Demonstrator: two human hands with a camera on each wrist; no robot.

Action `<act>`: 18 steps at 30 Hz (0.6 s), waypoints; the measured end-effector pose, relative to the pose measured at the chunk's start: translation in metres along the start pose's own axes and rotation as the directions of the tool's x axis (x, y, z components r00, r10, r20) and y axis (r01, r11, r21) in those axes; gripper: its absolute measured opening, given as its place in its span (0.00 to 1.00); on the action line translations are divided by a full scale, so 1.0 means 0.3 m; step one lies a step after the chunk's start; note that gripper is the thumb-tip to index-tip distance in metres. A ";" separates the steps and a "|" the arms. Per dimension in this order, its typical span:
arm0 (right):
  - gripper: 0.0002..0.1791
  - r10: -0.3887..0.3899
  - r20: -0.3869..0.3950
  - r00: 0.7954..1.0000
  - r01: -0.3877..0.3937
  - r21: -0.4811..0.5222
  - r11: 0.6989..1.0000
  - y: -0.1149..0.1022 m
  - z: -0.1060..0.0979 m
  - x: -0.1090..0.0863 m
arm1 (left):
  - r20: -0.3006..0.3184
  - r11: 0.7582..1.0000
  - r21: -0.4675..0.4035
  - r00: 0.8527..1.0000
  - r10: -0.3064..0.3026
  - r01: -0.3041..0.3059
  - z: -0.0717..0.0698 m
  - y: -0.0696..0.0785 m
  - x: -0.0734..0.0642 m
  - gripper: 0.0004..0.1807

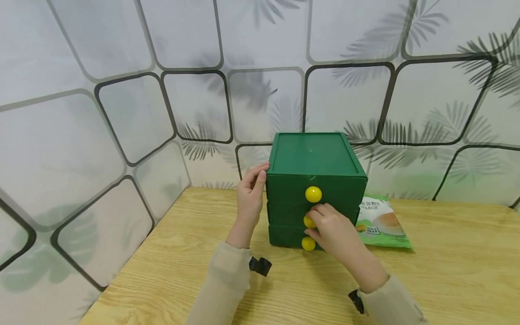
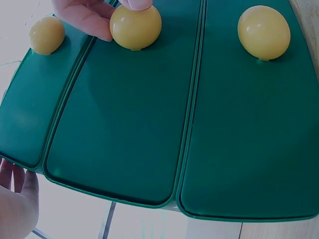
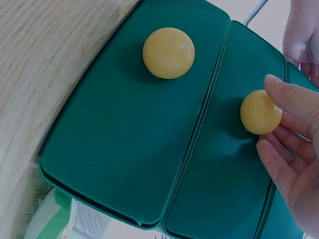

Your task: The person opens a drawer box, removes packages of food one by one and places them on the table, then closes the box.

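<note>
A green plastic drawer box [image 1: 314,155] with three stacked drawers faces me on the table. Each drawer front carries one round yellow knob. My right hand [image 1: 335,230] holds the middle knob [image 3: 256,117] between thumb and fingers. Above it is the top knob [image 1: 313,194], and below it the bottom knob [image 1: 308,243]. All three drawer fronts look closed in the head view. Along the box's left side, close to the upper front corner, my left hand [image 1: 249,198] rests with its fingers fairly straight against the wall.
Behind the box's right side lies a green and white starch bag [image 1: 386,223], partly hidden by it. The wooden table [image 1: 459,262] runs back to a patterned cloth wall [image 1: 268,104]. Each wrist wears a black strap piece.
</note>
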State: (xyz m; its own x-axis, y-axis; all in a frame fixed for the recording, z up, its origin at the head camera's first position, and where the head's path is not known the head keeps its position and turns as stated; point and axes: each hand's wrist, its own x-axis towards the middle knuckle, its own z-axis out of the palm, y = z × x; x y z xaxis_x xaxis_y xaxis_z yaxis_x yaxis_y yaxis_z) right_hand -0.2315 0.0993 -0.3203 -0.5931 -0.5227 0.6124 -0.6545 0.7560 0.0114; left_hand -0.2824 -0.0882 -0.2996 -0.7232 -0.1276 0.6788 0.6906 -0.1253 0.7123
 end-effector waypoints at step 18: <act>0.14 -0.031 -0.044 0.999 0.029 -0.030 0.999 -0.007 0.004 -0.002 | 0.005 0.999 0.039 1.000 -0.015 0.015 -0.001 0.005 -0.003 0.16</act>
State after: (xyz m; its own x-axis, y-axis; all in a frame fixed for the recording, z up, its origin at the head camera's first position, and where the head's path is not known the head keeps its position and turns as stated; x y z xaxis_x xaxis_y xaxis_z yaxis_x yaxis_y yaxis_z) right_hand -0.2303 0.0975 -0.3215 -0.5514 -0.5276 0.6462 -0.6570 0.7520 0.0533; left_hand -0.2808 -0.0886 -0.2993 -0.7333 -0.1209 0.6691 0.6793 -0.0889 0.7285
